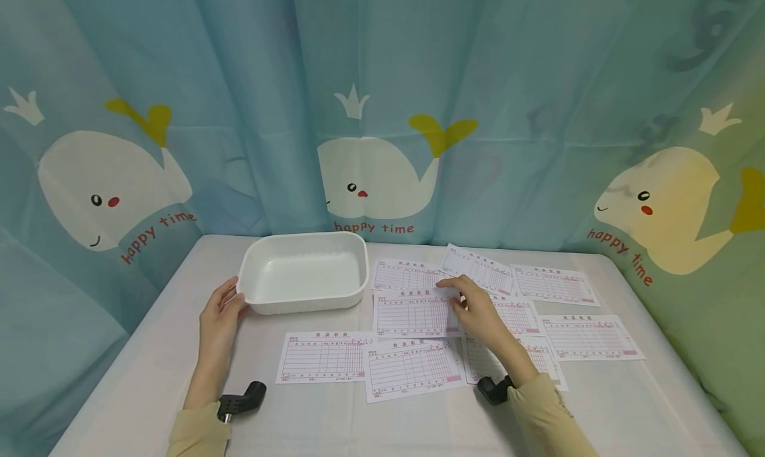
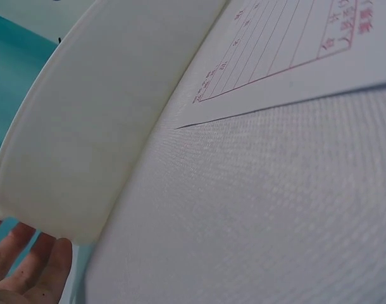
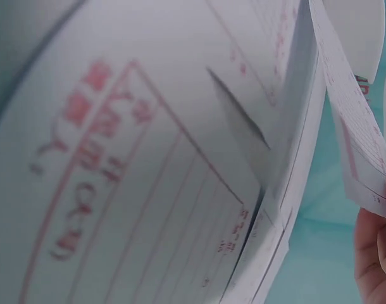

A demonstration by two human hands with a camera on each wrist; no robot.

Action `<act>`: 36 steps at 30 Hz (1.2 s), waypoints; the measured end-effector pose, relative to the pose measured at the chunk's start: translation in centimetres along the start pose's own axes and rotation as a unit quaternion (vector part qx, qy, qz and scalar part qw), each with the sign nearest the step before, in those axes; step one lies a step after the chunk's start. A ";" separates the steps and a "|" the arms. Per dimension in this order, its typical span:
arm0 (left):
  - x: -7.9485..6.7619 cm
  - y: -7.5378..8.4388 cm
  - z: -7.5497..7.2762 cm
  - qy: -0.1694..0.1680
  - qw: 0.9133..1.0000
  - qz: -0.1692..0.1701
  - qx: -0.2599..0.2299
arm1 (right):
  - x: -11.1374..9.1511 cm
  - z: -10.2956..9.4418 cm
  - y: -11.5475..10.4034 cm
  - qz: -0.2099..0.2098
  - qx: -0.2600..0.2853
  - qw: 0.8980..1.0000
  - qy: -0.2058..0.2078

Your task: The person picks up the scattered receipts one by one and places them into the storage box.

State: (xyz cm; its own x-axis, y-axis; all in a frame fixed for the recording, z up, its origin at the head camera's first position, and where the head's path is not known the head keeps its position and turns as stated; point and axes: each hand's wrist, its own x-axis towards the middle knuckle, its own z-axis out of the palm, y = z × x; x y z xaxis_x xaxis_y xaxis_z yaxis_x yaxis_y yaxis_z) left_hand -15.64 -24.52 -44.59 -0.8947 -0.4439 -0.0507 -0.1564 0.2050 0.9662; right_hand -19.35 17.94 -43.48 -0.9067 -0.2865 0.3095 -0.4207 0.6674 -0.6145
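A white rectangular tray [image 1: 307,305] stands at the back left of the table. My left hand [image 1: 221,314] rests against its left end; in the left wrist view the fingers [image 2: 54,272] touch the tray's end wall [image 2: 104,120] and are not wrapped round it. Over the printed slips at centre right, my right hand [image 1: 478,314] pinches one paper slip [image 1: 406,274] near its corner. In the right wrist view that slip [image 3: 357,139] is tilted up, between thumb and fingers. Another slip [image 1: 415,314] lies just below the right hand's fingertips.
Several more red-printed slips lie on the white table, some overlapping: one at front left [image 1: 323,357], one at front centre [image 1: 412,370], one at far right [image 1: 592,337]. A blue-green curtain [image 1: 514,198] with whales hangs behind the table.
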 end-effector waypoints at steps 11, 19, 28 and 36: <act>-0.1 0.1 0.0 0.000 1.000 0.000 -0.005 | 0.6 -0.5 -0.9 -0.002 0.008 1.000 0.016; -0.1 0.1 -0.1 -0.003 1.000 -0.003 0.000 | 0.8 -0.8 -1.6 -0.012 0.008 0.999 0.030; 0.0 0.0 -0.1 -0.002 1.000 -0.009 0.000 | 1.1 -1.4 -2.4 -0.018 0.016 0.998 0.057; 0.0 0.1 0.0 -0.001 1.000 -0.009 -0.007 | 1.4 -1.8 -2.4 -0.035 0.018 0.995 0.095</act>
State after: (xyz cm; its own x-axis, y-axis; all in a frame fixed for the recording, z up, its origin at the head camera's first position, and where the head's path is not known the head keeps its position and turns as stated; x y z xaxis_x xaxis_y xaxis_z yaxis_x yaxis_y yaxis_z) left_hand -15.63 -24.49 -44.49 -0.8930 -0.4448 -0.0686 -0.1668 0.1857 0.9683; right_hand -19.56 17.17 -40.25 -0.8545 -0.1941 0.4818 -0.4864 0.6248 -0.6108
